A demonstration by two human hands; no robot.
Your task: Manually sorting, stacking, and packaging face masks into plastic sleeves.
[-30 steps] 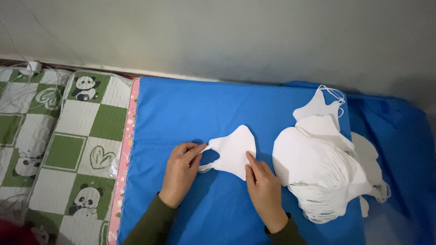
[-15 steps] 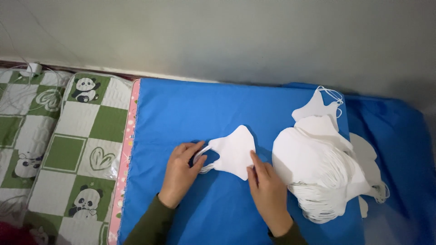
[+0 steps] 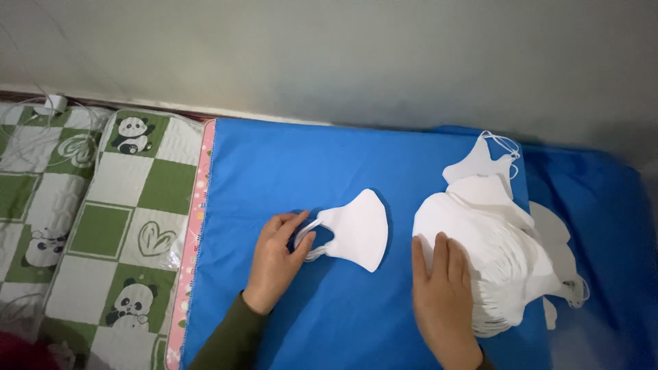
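A folded white face mask lies on a blue cloth-covered board. My left hand pinches the mask's ear loops at its left end. To the right, my right hand rests flat with fingers apart on the left edge of a fanned stack of several white masks. The right hand holds nothing. One loose mask with its loops showing sits at the far top of the stack.
A green and white quilt with panda prints lies left of the board, edged by a pink strip. A white cable and plug sit at the far left. A grey wall runs behind. Blue fabric bunches at right.
My right hand has left the single mask and moved right onto the stack. The single mask is now folded in half. My left hand stays at its ear loops.
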